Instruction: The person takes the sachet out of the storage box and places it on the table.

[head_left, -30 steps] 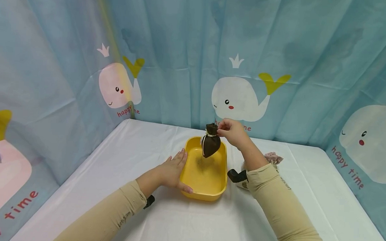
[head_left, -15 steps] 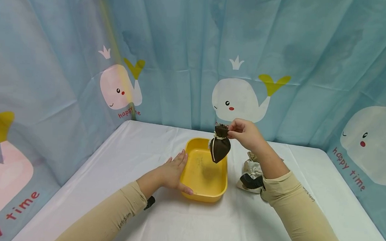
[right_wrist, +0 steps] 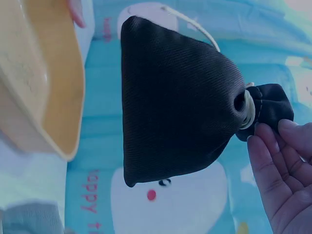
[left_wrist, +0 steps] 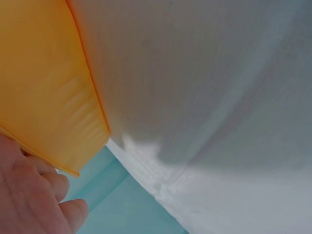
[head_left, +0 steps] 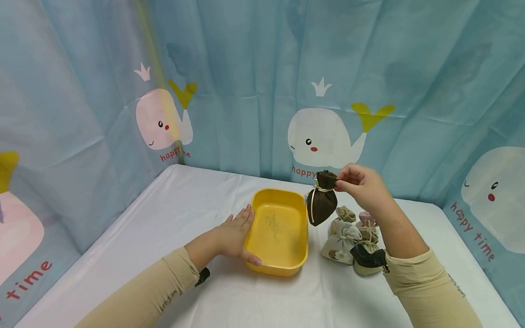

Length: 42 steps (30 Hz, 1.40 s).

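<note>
Right hand raised — brown pouch pinched

The table is covered with a white cloth. A yellow tray is set near its centre. At 3 o'clock of the tray, 3 small cloth pouches are clustered just beside it.

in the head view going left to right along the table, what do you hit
left hand → yellow tray → brown pouch hanging from the right hand → pale pouches on the white table
</note>
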### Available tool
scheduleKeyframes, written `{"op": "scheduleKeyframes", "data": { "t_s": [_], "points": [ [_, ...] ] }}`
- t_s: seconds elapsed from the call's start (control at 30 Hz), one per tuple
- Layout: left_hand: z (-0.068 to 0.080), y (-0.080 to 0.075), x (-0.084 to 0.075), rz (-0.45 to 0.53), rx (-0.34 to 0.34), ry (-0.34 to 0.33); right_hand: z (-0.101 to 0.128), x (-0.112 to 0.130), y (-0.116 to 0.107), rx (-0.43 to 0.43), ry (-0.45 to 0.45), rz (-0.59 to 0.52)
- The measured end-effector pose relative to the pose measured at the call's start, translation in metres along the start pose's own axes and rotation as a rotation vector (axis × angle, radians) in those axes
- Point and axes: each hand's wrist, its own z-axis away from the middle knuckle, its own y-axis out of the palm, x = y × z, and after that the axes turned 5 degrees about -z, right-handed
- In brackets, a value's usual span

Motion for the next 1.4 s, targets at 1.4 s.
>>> {"op": "scheduleKeyframes", "data": {
  "t_s": [1.4],
  "points": [
    [0.0, 0.0, 0.0, -0.023, 0.014, -0.003, 0.099, -0.106, -0.126, -0.179, 0.144, 0.251]
  ]
}}
